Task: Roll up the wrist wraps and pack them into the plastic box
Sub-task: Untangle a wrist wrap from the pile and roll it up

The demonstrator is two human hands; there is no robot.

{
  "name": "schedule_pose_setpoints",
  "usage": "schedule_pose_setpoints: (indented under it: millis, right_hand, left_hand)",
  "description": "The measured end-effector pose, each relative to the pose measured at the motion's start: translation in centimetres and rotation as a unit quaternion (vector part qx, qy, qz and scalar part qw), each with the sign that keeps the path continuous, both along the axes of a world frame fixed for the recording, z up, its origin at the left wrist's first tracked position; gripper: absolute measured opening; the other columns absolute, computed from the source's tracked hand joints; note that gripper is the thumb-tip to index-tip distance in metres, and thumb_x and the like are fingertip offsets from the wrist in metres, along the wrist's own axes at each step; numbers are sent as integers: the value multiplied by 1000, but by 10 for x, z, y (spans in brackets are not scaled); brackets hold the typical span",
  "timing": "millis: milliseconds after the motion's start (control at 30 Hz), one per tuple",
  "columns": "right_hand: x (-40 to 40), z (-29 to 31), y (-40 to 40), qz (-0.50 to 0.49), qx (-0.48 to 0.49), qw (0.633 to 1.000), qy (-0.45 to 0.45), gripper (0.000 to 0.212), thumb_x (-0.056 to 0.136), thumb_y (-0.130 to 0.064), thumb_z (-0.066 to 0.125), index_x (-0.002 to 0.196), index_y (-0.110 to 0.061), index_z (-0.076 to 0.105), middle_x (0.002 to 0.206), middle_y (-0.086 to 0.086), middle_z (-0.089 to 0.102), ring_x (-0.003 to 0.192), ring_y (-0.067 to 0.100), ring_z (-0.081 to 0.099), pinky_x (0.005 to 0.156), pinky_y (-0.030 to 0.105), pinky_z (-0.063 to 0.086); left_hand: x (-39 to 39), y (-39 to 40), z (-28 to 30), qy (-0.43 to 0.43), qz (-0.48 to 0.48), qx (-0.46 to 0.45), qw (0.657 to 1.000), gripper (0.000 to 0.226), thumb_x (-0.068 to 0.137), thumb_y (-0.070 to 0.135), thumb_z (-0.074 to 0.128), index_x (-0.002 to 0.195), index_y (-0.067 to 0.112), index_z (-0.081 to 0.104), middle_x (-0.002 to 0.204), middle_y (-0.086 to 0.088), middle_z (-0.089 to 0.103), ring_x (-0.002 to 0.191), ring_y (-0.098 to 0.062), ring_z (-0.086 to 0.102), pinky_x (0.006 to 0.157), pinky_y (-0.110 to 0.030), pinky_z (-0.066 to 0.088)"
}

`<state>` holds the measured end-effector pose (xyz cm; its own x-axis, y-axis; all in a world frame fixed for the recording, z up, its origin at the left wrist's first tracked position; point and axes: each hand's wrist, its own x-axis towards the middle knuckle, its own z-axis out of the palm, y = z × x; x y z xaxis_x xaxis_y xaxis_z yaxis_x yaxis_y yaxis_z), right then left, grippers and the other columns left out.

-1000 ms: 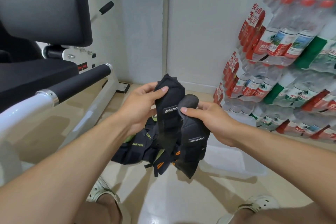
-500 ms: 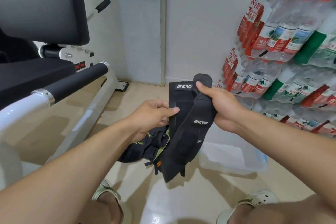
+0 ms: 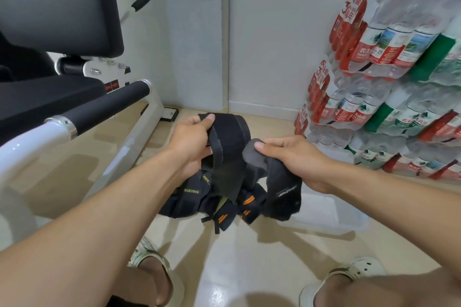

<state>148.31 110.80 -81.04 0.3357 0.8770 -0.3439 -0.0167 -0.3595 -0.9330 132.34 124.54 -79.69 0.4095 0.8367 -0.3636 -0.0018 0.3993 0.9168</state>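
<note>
Since half a second ago, both hands dropped lower and apart. Left hand (image 3: 192, 142) fingers pinch a black fabric wrist wrap (image 3: 230, 147); right hand (image 3: 291, 157) grips its grey-lined end. Clear plastic box (image 3: 331, 212), partly hidden, sits on beige tiled floor (image 3: 249, 257) beside a dark strap pile (image 3: 199, 197).

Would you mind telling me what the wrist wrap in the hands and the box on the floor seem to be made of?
Wrist wrap: looks like soft woven fabric, matte black; it bends and droops limply between the left hand and right hand.
Plastic box: seems clear, slightly glossy plastic; the floor shows through its walls.
</note>
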Motion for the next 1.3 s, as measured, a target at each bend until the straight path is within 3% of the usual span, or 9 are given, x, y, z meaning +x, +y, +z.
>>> schedule_pose_setpoints:
  millis: [100, 233, 400, 600, 767, 867, 1067, 1133, 1300]
  right_hand:
    - [-6, 0, 5, -22, 12, 1000, 13, 22, 96, -24, 69, 113, -12, 78, 98, 4, 80, 92, 16, 77, 77, 20, 60]
    - [-8, 0, 12, -56, 21, 998, -4, 20, 94, -29, 72, 105, -14, 81, 97, 3, 80, 97, 18, 76, 88, 29, 59]
    - [-4, 8, 19, -115, 36, 989, 86, 19, 94, -26, 72, 104, -12, 79, 98, 11, 80, 92, 27, 77, 82, 35, 62]
    - [0, 5, 18, -159, 55, 985, 36, 12, 92, -27, 75, 95, -17, 81, 92, 2, 81, 88, 17, 77, 72, 25, 60]
    - [-6, 5, 14, -110, 47, 993, -20, 17, 97, -33, 69, 99, -19, 79, 93, 4, 80, 83, 21, 76, 70, 35, 60]
    - [-14, 6, 12, -77, 53, 995, -40, 15, 100, -30, 64, 107, -19, 72, 90, 2, 79, 79, 16, 77, 60, 25, 58]
    - [-22, 13, 12, -84, 97, 988, -86, 11, 103, -28, 58, 106, -20, 65, 84, 1, 79, 76, 16, 77, 57, 19, 56]
    - [-25, 12, 12, -89, 111, 985, -99, 10, 101, -28, 62, 103, -21, 68, 85, 5, 78, 79, 19, 77, 61, 22, 59]
    - [-28, 6, 14, -116, 101, 982, -108, 8, 95, -27, 71, 99, -24, 77, 91, 0, 77, 87, 22, 75, 78, 46, 64]
  left_hand:
    - [4, 0, -1, -25, 10, -19, 999, 19, 104, 20, 56, 87, 13, 59, 83, -6, 73, 72, -18, 71, 63, -32, 60]
    - [3, -4, 1, -48, -36, -27, 998, 24, 101, 21, 61, 114, 1, 64, 88, -6, 78, 74, -16, 75, 65, -29, 60]
    - [0, -14, -5, 47, -191, -12, 980, 33, 96, 15, 68, 128, 16, 60, 102, -6, 79, 87, -20, 77, 67, -29, 59]
    - [3, -8, -10, 32, -107, 6, 994, 48, 95, 6, 67, 139, 17, 52, 105, -9, 78, 87, -22, 76, 62, -32, 60]
    - [4, -6, -17, 38, -57, 7, 998, 43, 96, 5, 65, 136, 18, 55, 116, -12, 72, 99, -32, 73, 85, -49, 61]
    - [8, -8, -18, 24, -46, 3, 999, 43, 98, 6, 63, 136, 22, 53, 116, -10, 73, 96, -32, 75, 86, -50, 61]
    - [11, -9, -17, 2, 29, -3, 1000, 62, 99, 5, 60, 151, 30, 36, 127, -12, 66, 94, -27, 74, 65, -30, 58]
    - [11, -7, -17, -12, 42, -6, 999, 62, 100, 5, 60, 151, 30, 36, 131, -13, 64, 98, -28, 72, 66, -32, 58]
    - [12, -11, -13, -29, 27, 2, 999, 65, 98, -1, 59, 151, 30, 38, 113, -19, 72, 104, -36, 72, 94, -51, 57]
